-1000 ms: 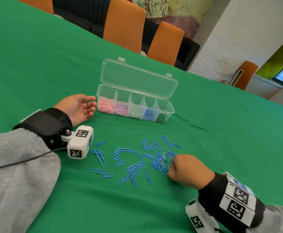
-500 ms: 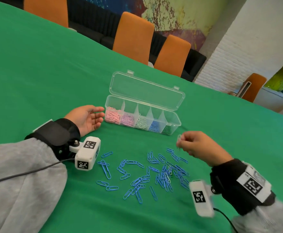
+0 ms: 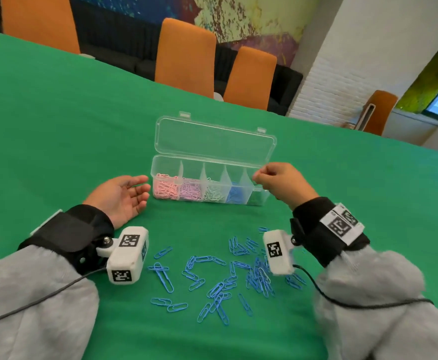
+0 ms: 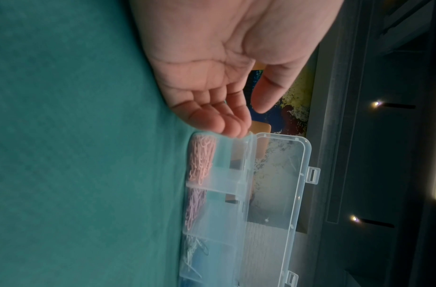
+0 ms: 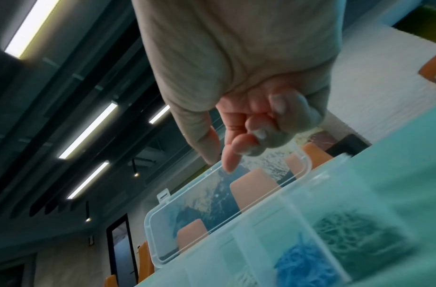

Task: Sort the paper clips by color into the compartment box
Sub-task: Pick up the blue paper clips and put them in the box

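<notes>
Clear compartment box (image 3: 207, 183) under right hand (image 3: 280, 181)

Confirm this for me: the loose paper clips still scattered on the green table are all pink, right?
Not quite: the loose paper clips scattered on the green table are all blue, as the head view shows. Pink ones lie only in the clear plastic compartment box.
</notes>
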`<state>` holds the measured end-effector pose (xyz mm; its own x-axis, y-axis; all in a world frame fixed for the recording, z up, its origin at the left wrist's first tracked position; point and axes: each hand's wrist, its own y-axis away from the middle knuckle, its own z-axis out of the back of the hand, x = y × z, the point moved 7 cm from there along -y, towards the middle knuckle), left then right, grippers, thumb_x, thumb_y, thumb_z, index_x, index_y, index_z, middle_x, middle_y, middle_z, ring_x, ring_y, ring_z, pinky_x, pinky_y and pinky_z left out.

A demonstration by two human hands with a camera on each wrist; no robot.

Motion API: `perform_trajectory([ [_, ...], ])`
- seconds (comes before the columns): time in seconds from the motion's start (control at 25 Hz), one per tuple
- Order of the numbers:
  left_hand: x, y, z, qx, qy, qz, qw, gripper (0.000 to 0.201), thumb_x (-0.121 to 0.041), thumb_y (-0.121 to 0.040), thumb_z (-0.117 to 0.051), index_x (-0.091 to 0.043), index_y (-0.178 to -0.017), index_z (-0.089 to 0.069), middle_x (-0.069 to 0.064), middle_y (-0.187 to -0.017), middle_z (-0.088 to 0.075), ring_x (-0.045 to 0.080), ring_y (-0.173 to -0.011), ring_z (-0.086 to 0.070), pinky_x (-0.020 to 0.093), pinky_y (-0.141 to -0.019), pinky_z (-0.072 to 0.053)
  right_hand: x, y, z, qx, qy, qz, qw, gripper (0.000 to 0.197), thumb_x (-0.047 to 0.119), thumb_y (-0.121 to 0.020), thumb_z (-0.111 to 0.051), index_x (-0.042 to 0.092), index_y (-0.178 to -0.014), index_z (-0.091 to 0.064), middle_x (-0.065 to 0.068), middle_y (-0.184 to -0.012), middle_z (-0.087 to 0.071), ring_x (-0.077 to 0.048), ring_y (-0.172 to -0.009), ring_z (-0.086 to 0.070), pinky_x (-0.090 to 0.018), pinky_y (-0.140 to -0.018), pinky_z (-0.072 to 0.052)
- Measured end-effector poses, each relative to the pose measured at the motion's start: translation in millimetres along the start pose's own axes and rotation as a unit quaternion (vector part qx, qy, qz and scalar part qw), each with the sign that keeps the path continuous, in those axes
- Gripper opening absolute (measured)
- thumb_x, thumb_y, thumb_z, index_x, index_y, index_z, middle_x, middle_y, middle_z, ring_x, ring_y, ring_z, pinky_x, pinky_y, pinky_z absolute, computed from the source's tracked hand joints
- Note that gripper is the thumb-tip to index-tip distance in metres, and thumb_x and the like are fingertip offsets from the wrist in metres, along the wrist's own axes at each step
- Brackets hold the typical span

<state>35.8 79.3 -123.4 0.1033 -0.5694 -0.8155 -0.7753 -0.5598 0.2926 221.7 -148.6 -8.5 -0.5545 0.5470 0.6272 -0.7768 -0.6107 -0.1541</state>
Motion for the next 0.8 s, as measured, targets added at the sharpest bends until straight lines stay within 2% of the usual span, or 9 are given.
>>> perform_trajectory([
  [0.08,0,-1,0,-0.001,-0.005,0.001,1.0,0.024,-0.016,-0.096,-0.034,-0.013,-0.091,-0.057,-0.001,-0.068,-0.054,0.008,-0.053,-0.052,0.013,-0.044,-0.045,-20,26,4,0.071,0.017,-0.024,0.997,0.013,0.019,-0.087,-0.062,0.014,-0.075,-0.059,0.005,-0.06,-0.052,-0.005,-0.047,-0.04,-0.015,-0.047,-0.034],
  [0.12,1,-1,-1,-0.001,-0.007,0.003,1.0,0.024,-0.017,-0.096,-0.034,-0.013,-0.09,-0.057,-0.001,-0.068,-0.054,0.008,-0.052,-0.052,0.013,-0.044,-0.044,-28,42,1,0.123,0.062,-0.03,0.99,0.012,0.019,-0.086,-0.063,0.015,-0.075,-0.06,0.006,-0.061,-0.053,-0.004,-0.048,-0.041,-0.015,-0.048,-0.034],
  [0.24,3,-1,-1,-0.001,-0.007,0.002,1.0,0.025,-0.017,-0.096,-0.033,-0.013,-0.09,-0.057,-0.001,-0.068,-0.054,0.007,-0.049,-0.053,0.012,-0.044,-0.044,-45,85,-22,0.253,0.245,-0.007,0.936,0.013,0.025,-0.085,-0.064,0.02,-0.075,-0.059,0.008,-0.068,-0.057,-0.007,-0.06,-0.047,-0.019,-0.055,-0.037],
  [0.32,4,-1,0,0.0,-0.008,0.002,1.0,0.025,-0.018,-0.096,-0.033,-0.013,-0.09,-0.057,-0.002,-0.067,-0.055,0.007,-0.049,-0.053,0.012,-0.044,-0.044,-43,103,-34,0.276,0.31,0.018,0.909,0.02,0.032,-0.085,-0.064,0.023,-0.071,-0.053,0.007,-0.068,-0.054,-0.008,-0.062,-0.046,-0.02,-0.056,-0.035],
  [0.44,3,0,1,-0.001,-0.007,-0.001,1.0,0.026,-0.018,-0.097,-0.032,-0.013,-0.091,-0.057,-0.001,-0.072,-0.054,0.006,-0.048,-0.053,0.013,-0.044,-0.044,-36,114,-47,0.288,0.338,0.032,0.895,0.027,0.038,-0.085,-0.063,0.023,-0.068,-0.049,0.005,-0.069,-0.053,-0.014,-0.066,-0.048,-0.021,-0.055,-0.034],
  [0.52,3,0,2,-0.003,-0.007,-0.001,1.0,0.025,-0.018,-0.097,-0.033,-0.013,-0.091,-0.057,-0.001,-0.073,-0.053,0.006,-0.049,-0.053,0.013,-0.044,-0.045,-35,116,-54,0.296,0.358,0.039,0.885,0.026,0.035,-0.086,-0.061,0.021,-0.069,-0.048,0.001,-0.072,-0.054,-0.018,-0.071,-0.049,-0.025,-0.056,-0.035],
  [0.64,1,0,3,-0.004,-0.005,0.002,1.0,0.024,-0.017,-0.096,-0.034,-0.014,-0.091,-0.057,-0.002,-0.071,-0.054,0.006,-0.048,-0.054,0.013,-0.044,-0.045,-38,113,-52,0.295,0.334,0.034,0.895,0.025,0.021,-0.085,-0.057,0.023,-0.064,-0.044,0.001,-0.071,-0.053,-0.018,-0.071,-0.047,-0.025,-0.056,-0.036],
  [0.72,1,0,2,-0.004,-0.005,0.002,1.0,0.024,-0.017,-0.096,-0.034,-0.014,-0.091,-0.057,-0.002,-0.067,-0.056,0.006,-0.047,-0.054,0.013,-0.044,-0.044,-45,108,-42,0.281,0.273,0.003,0.92,0.024,0.016,-0.083,-0.057,0.023,-0.064,-0.045,0.006,-0.066,-0.05,-0.013,-0.064,-0.045,-0.02,-0.054,-0.035],
  [0.8,0,0,2,-0.004,-0.006,-0.001,1.0,0.024,-0.017,-0.096,-0.034,-0.014,-0.09,-0.057,-0.003,-0.063,-0.058,0.006,-0.047,-0.054,0.013,-0.044,-0.044,-51,103,-33,0.257,0.159,-0.042,0.952,0.021,0.009,-0.083,-0.057,0.02,-0.067,-0.048,0.006,-0.063,-0.052,-0.009,-0.057,-0.046,-0.019,-0.053,-0.038],
])
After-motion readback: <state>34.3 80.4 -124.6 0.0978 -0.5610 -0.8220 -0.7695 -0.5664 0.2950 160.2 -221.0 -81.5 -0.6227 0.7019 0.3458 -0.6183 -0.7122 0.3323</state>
